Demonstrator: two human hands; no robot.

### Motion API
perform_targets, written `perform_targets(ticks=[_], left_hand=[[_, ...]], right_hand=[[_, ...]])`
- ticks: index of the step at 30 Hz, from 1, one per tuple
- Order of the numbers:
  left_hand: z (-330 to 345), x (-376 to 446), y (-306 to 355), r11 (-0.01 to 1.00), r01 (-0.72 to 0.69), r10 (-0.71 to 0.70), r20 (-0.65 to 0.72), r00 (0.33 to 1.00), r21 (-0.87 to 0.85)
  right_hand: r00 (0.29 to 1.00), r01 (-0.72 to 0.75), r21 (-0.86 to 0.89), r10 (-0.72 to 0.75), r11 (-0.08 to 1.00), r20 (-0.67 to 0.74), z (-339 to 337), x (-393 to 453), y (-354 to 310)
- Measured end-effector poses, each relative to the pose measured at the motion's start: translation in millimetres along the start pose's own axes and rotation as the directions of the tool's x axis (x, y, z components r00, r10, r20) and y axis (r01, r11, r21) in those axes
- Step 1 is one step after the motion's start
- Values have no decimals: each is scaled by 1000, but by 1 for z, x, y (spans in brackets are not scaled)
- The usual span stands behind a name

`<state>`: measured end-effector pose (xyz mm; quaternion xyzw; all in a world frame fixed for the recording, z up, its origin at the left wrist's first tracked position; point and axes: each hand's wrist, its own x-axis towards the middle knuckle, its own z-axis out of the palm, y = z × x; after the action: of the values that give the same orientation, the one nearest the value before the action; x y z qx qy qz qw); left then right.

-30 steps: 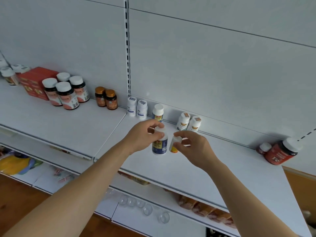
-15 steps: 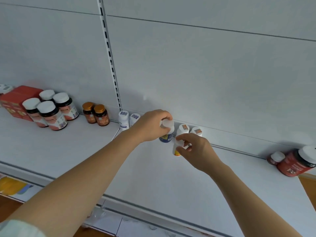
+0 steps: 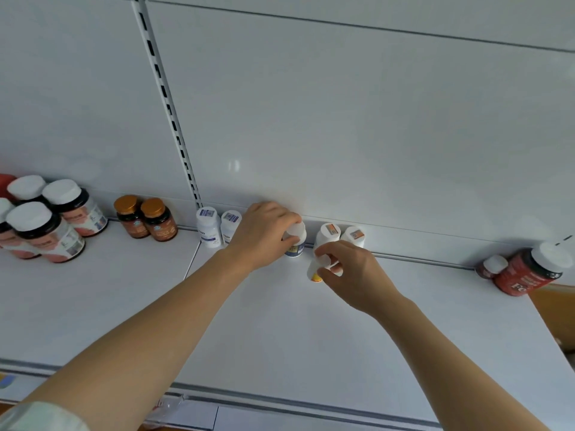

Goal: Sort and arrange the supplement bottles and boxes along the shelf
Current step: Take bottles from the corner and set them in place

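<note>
I had carried both bottles from mid-shelf to the back wall. My left hand (image 3: 264,231) gripped the blue-labelled bottle (image 3: 295,241), now standing in the row; my right hand (image 3: 351,272) pinched the yellow-labelled bottle (image 3: 315,269), just short of it.

On the shelf (image 3: 311,331) we see two bottles (image 3: 145,219) left of two smaller bottles (image 3: 217,227), all against the back wall (image 3: 342,135).
</note>
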<state>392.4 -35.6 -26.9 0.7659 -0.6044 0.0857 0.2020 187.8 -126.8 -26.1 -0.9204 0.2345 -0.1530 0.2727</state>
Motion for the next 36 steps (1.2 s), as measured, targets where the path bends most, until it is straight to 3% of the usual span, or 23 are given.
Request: perform_targets(ticks=[9, 17, 25, 36], left_hand=[[10, -1, -2, 986, -86, 88, -9, 996, 146], [6, -1, 1, 996, -6, 3, 39, 999, 90], [-24, -13, 0, 994, 107, -106, -72, 992, 12], [-73, -109, -22, 945, 300, -285, -123, 951, 129]], right_hand=[[998, -26, -36, 24, 999, -63, 0, -1, 1], [994, 21, -10, -22, 1000, -106, -8, -2, -3], [966, 149, 52, -133, 988, -223, -12, 6, -8], [922, 341, 26, -329, 940, -204, 37, 16, -70]])
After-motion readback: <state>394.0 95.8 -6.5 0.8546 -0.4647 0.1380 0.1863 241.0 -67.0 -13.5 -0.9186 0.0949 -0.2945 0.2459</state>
